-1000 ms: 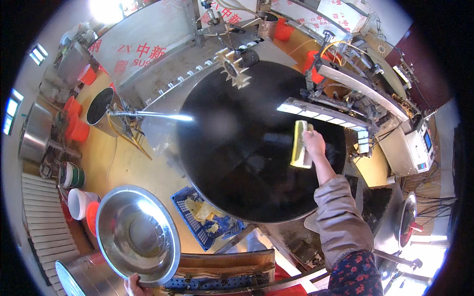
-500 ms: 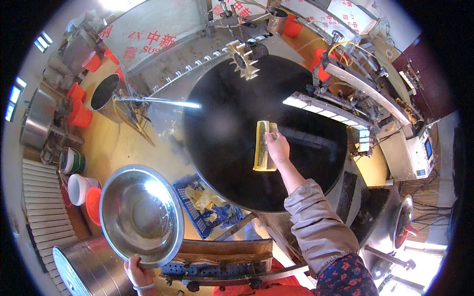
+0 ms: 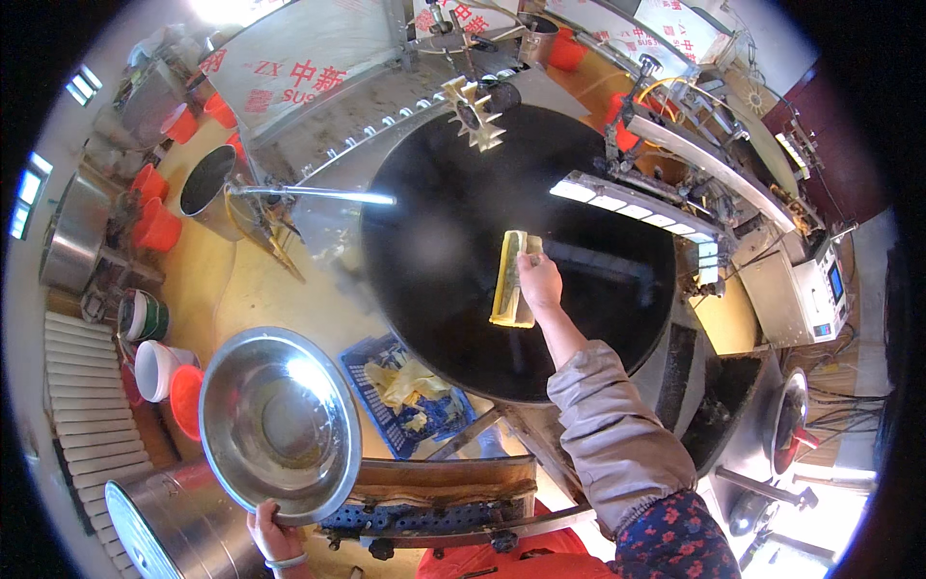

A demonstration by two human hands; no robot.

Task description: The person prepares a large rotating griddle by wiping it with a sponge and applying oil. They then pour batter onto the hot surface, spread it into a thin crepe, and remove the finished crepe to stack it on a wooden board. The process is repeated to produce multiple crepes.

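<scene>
Reading the round black plate [image 3: 434,338] as a clock, with six nearest the person, I see the yellow-edged block [image 3: 507,289] close to its centre. The right hand's [image 3: 540,282] fingers are clamped on the block's three-o'clock side; whether it touches the plate, I can't tell from here. With such a one-sided grip, the block could twist or slip if its far edge caught, and low knuckles could meet the plate. A sideways swing toward two o'clock could knock the white-panelled bar [image 3: 632,207]. Out at eight, the left hand [image 3: 273,536] has its fingers clamped on the steel basin's [image 3: 333,434] six-o'clock rim; held at one spot, that could tip and bump the blue basket [image 3: 394,436] at seven.
</scene>
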